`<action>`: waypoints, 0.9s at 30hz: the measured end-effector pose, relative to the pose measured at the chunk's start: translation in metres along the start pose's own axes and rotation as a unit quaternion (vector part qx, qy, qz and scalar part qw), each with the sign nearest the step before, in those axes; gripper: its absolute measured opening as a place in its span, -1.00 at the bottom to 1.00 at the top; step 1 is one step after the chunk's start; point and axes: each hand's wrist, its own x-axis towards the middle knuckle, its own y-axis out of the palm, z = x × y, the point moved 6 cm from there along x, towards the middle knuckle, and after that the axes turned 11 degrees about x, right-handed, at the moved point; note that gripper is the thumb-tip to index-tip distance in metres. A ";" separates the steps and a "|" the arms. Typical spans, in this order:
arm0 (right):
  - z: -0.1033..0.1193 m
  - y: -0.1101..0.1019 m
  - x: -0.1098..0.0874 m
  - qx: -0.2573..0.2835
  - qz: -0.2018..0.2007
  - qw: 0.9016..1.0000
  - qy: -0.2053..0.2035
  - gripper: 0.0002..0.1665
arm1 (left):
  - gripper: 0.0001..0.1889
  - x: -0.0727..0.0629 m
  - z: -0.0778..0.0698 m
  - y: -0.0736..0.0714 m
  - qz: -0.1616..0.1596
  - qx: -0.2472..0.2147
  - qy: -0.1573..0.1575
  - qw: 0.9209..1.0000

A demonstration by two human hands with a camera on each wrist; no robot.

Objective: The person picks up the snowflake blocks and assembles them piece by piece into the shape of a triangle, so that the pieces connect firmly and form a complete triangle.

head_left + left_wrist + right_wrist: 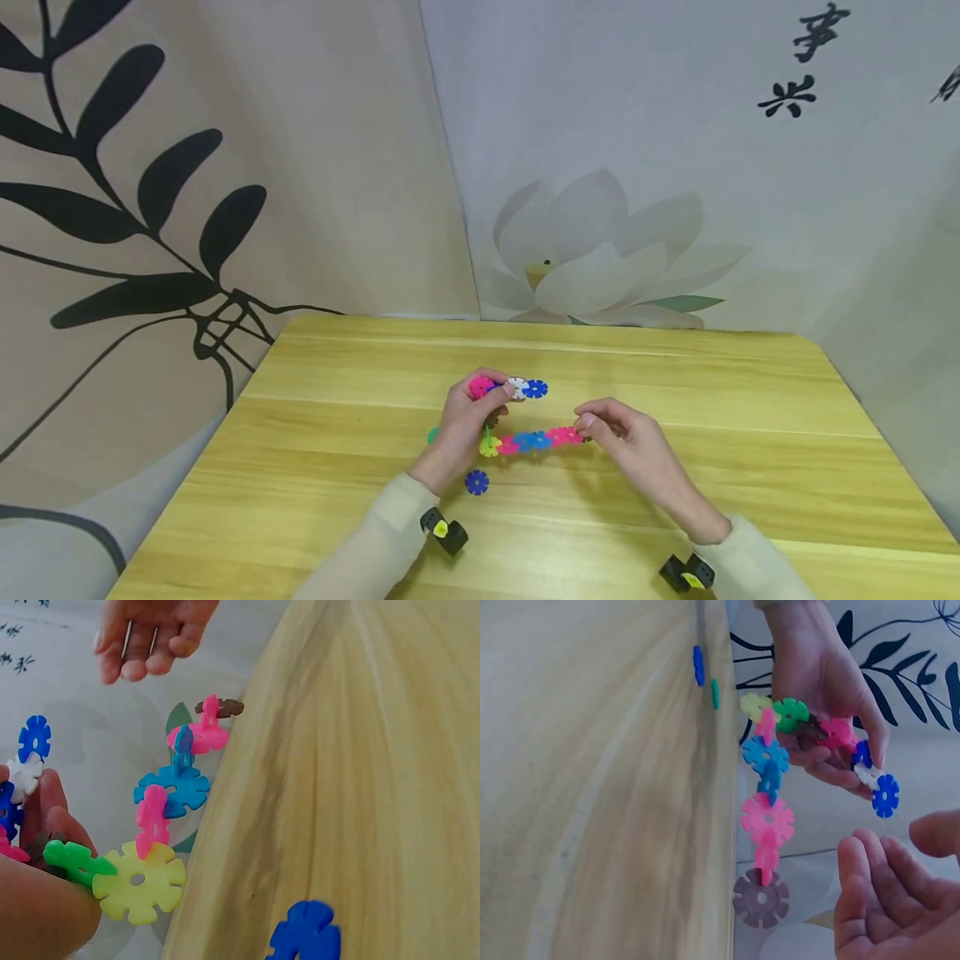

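My left hand [459,425] grips one end of a chain of slotted plastic snowflake discs [534,442], its thumb over the white disc [517,387]. Beside the fingers, a blue disc [885,796] ends the held part. From the palm the chain runs through a green disc [790,715] and a yellow disc [139,882], then pink and blue ones. A brown disc [761,898] forms the far end. My right hand [628,443] is close to that brown end; in the right wrist view its fingers [889,889] are loosely bent, apart from the chain, with nothing between them.
A loose blue disc [477,482] lies on the wooden table [337,500] near the left wrist. Next to it, a loose green disc [715,694] is partly hidden behind the left hand in the head view. Behind the table hangs a printed cloth backdrop [360,167].
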 end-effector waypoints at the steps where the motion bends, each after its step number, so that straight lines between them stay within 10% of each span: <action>1: 0.000 0.002 -0.001 -0.010 0.003 1.000 -0.005 -0.72 | -0.93 0.001 0.001 -0.001 0.001 -0.002 -0.004 1.000; 13: 0.000 0.040 -0.013 -0.087 0.131 0.984 -0.088 -0.78 | -0.93 0.011 0.009 -0.012 0.021 -0.023 -0.025 0.999; 27: 0.004 0.098 -0.012 -0.194 0.348 0.902 -0.167 -0.59 | -0.94 0.016 0.012 -0.017 0.037 -0.035 -0.033 0.998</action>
